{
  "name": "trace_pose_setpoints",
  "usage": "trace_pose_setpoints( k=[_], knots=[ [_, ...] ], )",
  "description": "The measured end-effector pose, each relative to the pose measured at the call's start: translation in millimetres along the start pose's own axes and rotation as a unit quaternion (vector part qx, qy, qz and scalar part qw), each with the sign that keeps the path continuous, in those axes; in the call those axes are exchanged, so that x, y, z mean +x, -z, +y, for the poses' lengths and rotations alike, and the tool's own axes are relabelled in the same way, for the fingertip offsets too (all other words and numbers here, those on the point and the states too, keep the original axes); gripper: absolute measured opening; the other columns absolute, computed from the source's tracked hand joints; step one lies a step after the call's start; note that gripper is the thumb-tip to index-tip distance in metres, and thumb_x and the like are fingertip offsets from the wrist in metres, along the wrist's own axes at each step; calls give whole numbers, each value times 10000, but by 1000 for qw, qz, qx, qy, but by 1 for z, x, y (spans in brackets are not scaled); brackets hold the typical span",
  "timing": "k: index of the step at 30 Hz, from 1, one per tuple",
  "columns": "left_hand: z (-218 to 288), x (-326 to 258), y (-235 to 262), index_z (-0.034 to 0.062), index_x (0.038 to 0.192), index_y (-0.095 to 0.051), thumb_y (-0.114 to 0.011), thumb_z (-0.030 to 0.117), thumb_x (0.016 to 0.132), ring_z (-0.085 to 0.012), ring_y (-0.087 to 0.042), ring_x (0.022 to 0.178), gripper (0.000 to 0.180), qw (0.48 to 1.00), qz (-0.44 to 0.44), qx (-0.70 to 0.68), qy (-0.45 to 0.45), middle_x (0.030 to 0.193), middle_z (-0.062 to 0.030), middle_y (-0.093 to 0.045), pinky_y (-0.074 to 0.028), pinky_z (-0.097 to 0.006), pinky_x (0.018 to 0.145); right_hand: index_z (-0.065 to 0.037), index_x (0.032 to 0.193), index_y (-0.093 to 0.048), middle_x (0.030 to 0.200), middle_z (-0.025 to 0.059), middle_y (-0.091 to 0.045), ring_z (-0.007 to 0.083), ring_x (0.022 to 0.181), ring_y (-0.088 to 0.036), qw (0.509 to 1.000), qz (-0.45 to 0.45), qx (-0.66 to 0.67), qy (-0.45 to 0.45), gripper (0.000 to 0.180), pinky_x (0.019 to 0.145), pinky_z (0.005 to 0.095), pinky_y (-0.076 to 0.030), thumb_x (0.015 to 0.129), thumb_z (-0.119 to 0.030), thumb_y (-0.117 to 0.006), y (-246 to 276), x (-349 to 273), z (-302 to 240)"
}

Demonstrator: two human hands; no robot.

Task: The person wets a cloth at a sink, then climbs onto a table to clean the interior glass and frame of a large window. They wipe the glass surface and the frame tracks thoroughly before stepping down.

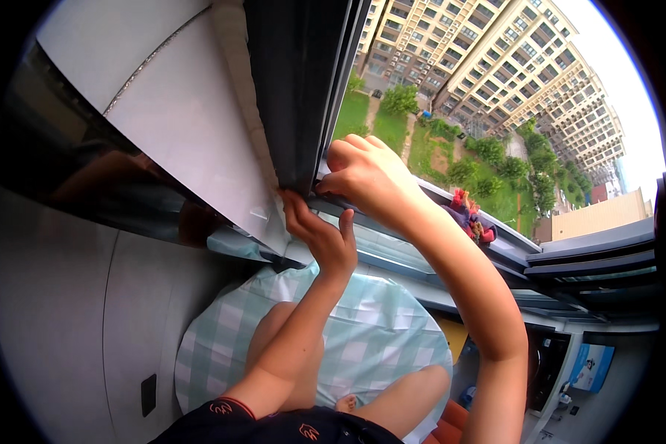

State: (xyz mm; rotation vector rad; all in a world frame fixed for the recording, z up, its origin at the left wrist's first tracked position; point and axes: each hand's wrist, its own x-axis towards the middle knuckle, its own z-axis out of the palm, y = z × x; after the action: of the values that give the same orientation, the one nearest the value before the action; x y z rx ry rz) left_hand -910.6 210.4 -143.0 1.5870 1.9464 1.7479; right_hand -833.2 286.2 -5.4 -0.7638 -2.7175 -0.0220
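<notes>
A dark window frame [292, 103] runs down from the top of the view, with a pale strip along its left side. My right hand [370, 177] is at the frame's right edge near its lower end. Its fingers are curled closed there, and whatever they grip is hidden. Just below and to the left, my left hand [322, 235] touches the lower end of the frame with its fingertips. Its fingers are stretched out and the thumb stands apart, with nothing in the palm.
Beneath me is a round surface covered by a green-and-white checked cloth [370, 325]; my bare legs are on it. A bundled red and dark cloth [472, 218] lies on the window sill [514, 238]. Outside, far below, are trees and tall buildings [488, 66]. Grey panels [52, 296] stand at left.
</notes>
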Motion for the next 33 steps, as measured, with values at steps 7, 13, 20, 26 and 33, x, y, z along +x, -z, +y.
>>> trace_pose_setpoints(
  k=[7,13,20,26,33],
  knots=[
    [-1,0,0,-137,1441,-69,-469,529,941,-468,-175,1345,923,1000,-5,6,-8,1470,-332,-102,-175,-497,1109,-155,692,-690,846,11,-543,182,887,-552,999,-29,-33,7,49,762,308,-433,671,-154,-646,1,6,0],
    [0,-1,-1,-139,1437,-67,-444,541,947,-464,-181,1339,919,1000,0,-5,-6,1471,-336,-99,-162,-493,1110,-127,721,-653,865,38,-548,211,891,-560,1000,-10,-21,-4,26,772,328,-446,696,-134,-653,-1,2,-2],
    [0,2,-1,-125,1424,-80,-377,547,969,-426,-153,1357,863,1000,0,2,-4,1474,-326,-117,-135,-505,1104,-80,822,-647,861,95,-563,286,871,-578,968,76,165,-175,54,750,376,-467,802,-108,-689,18,-35,18],
    [1,0,-3,-138,1422,-98,-388,548,965,-439,-183,1346,874,1000,6,-6,-15,1471,-336,-133,-150,-498,1101,-75,1002,-650,1013,188,-665,353,930,-640,845,22,-75,-530,224,846,434,-480,805,-177,-617,54,-80,63],
    [1,1,-4,-120,1433,-79,-391,520,976,-424,-137,1374,846,1000,13,-17,-21,1478,-321,-117,-129,-507,1108,-88,1339,-518,1206,208,-604,364,1140,-562,892,104,-50,-436,515,1022,414,-390,876,-274,-644,73,-142,48]
  ],
)
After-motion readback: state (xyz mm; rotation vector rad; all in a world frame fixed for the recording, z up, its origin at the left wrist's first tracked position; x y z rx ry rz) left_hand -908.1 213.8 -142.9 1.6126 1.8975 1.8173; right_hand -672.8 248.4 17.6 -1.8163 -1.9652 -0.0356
